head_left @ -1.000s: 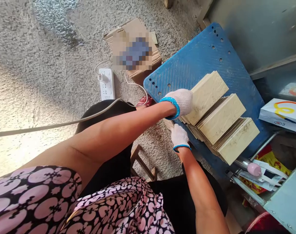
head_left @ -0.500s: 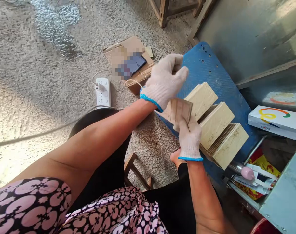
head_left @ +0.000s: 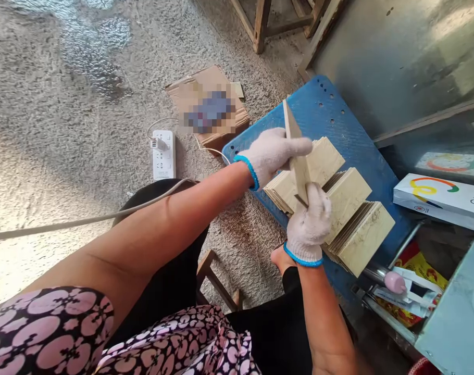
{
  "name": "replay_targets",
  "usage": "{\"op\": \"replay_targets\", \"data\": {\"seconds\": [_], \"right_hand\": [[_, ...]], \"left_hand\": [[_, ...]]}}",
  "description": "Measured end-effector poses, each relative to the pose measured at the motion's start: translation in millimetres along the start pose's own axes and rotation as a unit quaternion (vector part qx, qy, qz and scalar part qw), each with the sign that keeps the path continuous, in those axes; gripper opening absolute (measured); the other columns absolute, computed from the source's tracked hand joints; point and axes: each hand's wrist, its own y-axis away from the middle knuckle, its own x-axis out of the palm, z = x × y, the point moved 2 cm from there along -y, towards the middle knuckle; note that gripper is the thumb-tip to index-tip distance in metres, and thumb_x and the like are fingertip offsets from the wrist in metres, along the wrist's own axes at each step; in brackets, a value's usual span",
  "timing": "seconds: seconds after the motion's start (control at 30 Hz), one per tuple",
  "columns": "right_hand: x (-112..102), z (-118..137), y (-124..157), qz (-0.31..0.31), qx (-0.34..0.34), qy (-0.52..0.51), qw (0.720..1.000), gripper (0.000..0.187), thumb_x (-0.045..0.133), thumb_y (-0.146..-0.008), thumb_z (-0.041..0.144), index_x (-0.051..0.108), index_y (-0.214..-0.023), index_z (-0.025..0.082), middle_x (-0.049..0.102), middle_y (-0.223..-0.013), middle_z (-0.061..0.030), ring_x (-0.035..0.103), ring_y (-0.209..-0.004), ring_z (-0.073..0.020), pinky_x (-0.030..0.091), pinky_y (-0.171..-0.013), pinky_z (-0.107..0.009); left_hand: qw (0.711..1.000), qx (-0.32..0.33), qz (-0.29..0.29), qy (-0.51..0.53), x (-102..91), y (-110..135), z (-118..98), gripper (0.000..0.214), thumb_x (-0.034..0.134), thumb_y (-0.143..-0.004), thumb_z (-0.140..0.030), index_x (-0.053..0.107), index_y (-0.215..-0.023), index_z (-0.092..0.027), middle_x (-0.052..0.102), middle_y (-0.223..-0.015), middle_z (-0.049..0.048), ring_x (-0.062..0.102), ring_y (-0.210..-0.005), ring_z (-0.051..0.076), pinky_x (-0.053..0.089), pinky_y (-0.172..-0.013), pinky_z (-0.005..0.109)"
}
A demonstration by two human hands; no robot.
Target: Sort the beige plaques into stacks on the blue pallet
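Note:
A thin, pale beige rectangular tile (head_left: 297, 146) is held on edge, tilted, between my two gloved hands. My left hand (head_left: 274, 151), in a white knit glove with a blue cuff, is closed around its middle, thumb across one face. The fingers of my right hand (head_left: 310, 221), gloved alike, are closed at the tile's near end. Just behind and to the right, three rows of similar tiles stand packed on a blue board: the left row (head_left: 326, 159), the middle row (head_left: 348, 200) and the right row (head_left: 368, 239). My hands hide part of the left row.
The blue board (head_left: 358, 140) has holes near its corners. A cardboard box (head_left: 206, 78) with a blurred phone on top stands to the left, near a white power strip (head_left: 163, 156) with a cable. At right are a white printed box (head_left: 440, 200) and an open drawer (head_left: 393, 315).
The tile has swung from lying low in my right hand to standing on edge. My left hand, open and free before, has come down and closed on it.

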Motion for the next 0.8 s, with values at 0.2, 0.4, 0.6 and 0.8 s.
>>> {"op": "replay_targets", "data": {"seconds": [0.2, 0.4, 0.6, 0.8], "right_hand": [[3, -4, 4, 0.094, 0.002, -0.092, 0.991, 0.044, 0.054, -0.098, 0.045, 0.063, -0.131, 0.018, 0.060, -0.137, -0.0152, 0.054, -0.135, -0.0254, 0.046, -0.115, -0.044], [5, -20, -7, 0.077, 0.324, -0.267, 0.905, 0.055, 0.051, -0.092, 0.056, 0.061, -0.126, 0.014, 0.067, -0.129, -0.0164, 0.066, -0.115, -0.0246, 0.056, -0.098, -0.040], [21, -38, -13, -0.011, 0.498, -0.363, 0.787, 0.044, 0.052, -0.086, 0.057, 0.064, -0.094, 0.015, 0.074, -0.095, -0.0088, 0.068, -0.085, -0.0195, 0.056, -0.073, -0.029], [34, -68, -18, -0.037, 0.513, -0.219, 0.829, 0.039, 0.050, -0.089, 0.052, 0.059, -0.074, 0.017, 0.069, -0.076, -0.0078, 0.058, -0.068, -0.0167, 0.047, -0.061, -0.027]], "left_hand": [[1.000, 0.001, 0.009, 0.023, 1.7, -3, 2, 0.057, 0.046, -0.092, -0.017, 0.052, -0.148, -0.018, 0.077, -0.106, 0.0090, 0.070, -0.099, 0.019, 0.057, -0.090, 0.037], [0.998, 0.020, 0.066, -0.006, 15.6, 0, 5, 0.059, 0.048, -0.091, -0.022, 0.052, -0.150, -0.023, 0.078, -0.104, 0.0072, 0.071, -0.095, 0.018, 0.057, -0.086, 0.035], [0.988, 0.041, 0.045, -0.140, 40.8, -13, 21, 0.043, 0.049, -0.090, -0.031, 0.065, -0.128, -0.019, 0.075, -0.112, 0.0094, 0.069, -0.094, 0.020, 0.055, -0.080, 0.032], [0.935, 0.028, -0.006, -0.353, 48.7, -25, 29, 0.031, 0.053, -0.089, -0.034, 0.064, -0.114, -0.018, 0.072, -0.113, 0.0125, 0.066, -0.098, 0.024, 0.050, -0.081, 0.034]]}}
